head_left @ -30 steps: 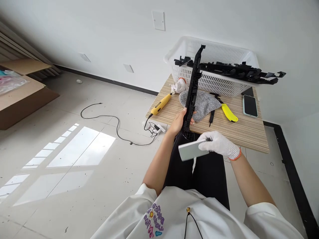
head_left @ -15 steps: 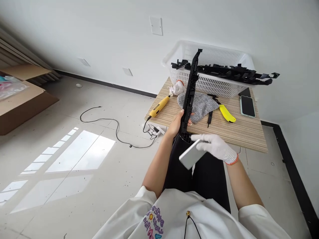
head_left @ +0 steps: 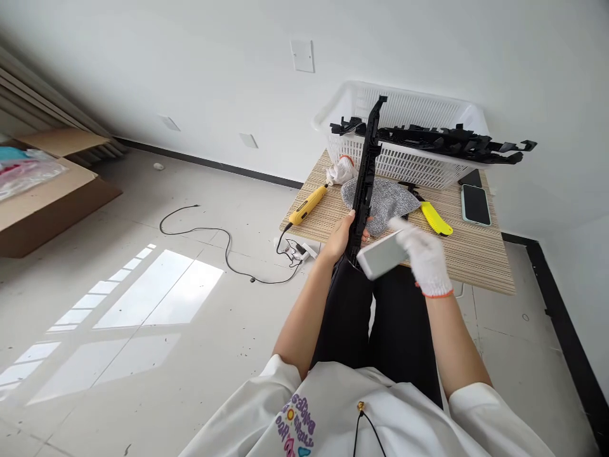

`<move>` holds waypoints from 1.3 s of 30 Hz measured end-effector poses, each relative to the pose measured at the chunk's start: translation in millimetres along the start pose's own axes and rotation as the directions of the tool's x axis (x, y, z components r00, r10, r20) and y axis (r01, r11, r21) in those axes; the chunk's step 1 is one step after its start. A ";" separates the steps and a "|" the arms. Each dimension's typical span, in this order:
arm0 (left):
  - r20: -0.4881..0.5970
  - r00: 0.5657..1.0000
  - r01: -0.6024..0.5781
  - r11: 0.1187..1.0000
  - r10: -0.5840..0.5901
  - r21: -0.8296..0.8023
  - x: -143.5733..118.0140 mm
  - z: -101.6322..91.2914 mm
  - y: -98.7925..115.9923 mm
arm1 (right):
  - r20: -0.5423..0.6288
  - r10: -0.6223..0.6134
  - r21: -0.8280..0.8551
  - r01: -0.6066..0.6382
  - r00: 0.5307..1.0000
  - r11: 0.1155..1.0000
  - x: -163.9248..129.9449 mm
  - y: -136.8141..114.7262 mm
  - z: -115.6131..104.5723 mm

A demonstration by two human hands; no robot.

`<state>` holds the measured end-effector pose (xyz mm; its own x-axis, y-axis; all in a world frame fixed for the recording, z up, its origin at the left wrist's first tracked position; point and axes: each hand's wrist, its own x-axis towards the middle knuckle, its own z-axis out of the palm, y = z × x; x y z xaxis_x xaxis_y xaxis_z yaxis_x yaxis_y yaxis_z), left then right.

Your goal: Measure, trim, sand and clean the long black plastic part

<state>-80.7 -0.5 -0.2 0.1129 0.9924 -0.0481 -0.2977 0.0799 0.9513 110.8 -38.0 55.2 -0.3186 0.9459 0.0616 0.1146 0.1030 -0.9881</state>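
My bare left hand is wrapped around the lower part of a long black plastic trim strip, which stands tilted up over the table's near edge. In a white knit glove, my right hand grips a flat white rectangular block whose exact kind I cannot make out. The glove is blurred by motion. The block sits just right of the strip's lower end, above my lap; whether the two touch I cannot tell. Behind the strip a crumpled grey cloth lies on the table.
A white plastic basket carries more black strips across its top. On the wooden table are a yellow corded tool, a glove, a yellow-handled cutter and a phone. A cable trails over the floor.
My right hand has risen and turned, bringing the white block up along the strip's lower end. My left hand keeps the strip in nearly the same place. The view has shifted slightly.
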 end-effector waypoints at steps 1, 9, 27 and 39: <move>0.004 1.000 0.005 1.000 -0.005 0.005 -0.2 0.1 0.5 | -0.030 -0.002 0.003 0.002 1.000 1.000 -0.1 1.0 -0.5; -0.002 1.000 0.022 1.000 -0.022 0.012 -1.7 0.3 1.7 | -0.014 0.020 -0.005 -0.020 1.000 1.000 1.1 0.7 -1.9; 0.015 1.000 -0.012 1.000 0.011 0.007 -2.2 0.4 2.9 | -0.062 -0.003 -0.095 -0.003 0.998 0.995 6.1 -1.6 2.8; 0.009 1.000 0.018 1.000 -0.018 -0.020 1.5 -3.0 -4.9 | -0.403 0.227 0.160 -0.176 0.887 0.971 4.3 13.3 -6.1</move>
<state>-81.9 0.9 -5.9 0.1263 0.9900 -0.0622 -0.3149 0.0995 0.9439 116.6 -30.7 43.2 0.1224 0.9860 -0.1131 0.0168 -0.1160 -0.9931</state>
